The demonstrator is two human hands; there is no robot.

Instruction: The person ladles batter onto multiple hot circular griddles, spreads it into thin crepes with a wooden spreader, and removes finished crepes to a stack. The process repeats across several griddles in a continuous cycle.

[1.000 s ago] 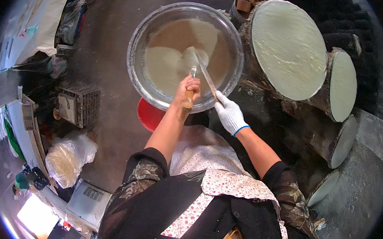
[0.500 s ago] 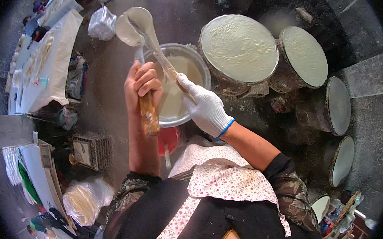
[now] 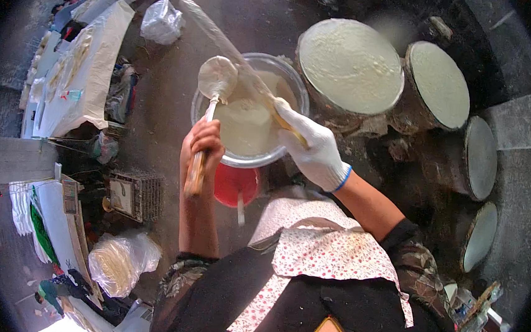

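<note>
My bare left hand [image 3: 205, 141] is wrapped round the wooden handle of a ladle [image 3: 217, 78], its round bowl smeared with pale cream batter. In my right hand [image 3: 314, 146], which wears a white knit glove with a blue cuff edge, is a long flat stick [image 3: 225, 43] coated in the same pale stuff. The stick slants up to the left over the rim of a wide basin [image 3: 303, 97], close beside the ladle bowl; whether the two touch I cannot tell. Pale creamy liquid [image 3: 243, 130] fills part of the basin beneath both tools.
Below the basin stands a red bucket [image 3: 230, 182] with a pale stick in it. Large drums topped with pale material, one a wide drum [image 3: 351, 66], line the right side. At left are a cloth-covered table [image 3: 89, 71], a wire crate [image 3: 144, 197] and a plastic bag [image 3: 122, 264].
The ladle bowl has come down and right, over the basin. The stick has slid clear of the ladle and now points farther up-left. The whole view has shifted slightly.
</note>
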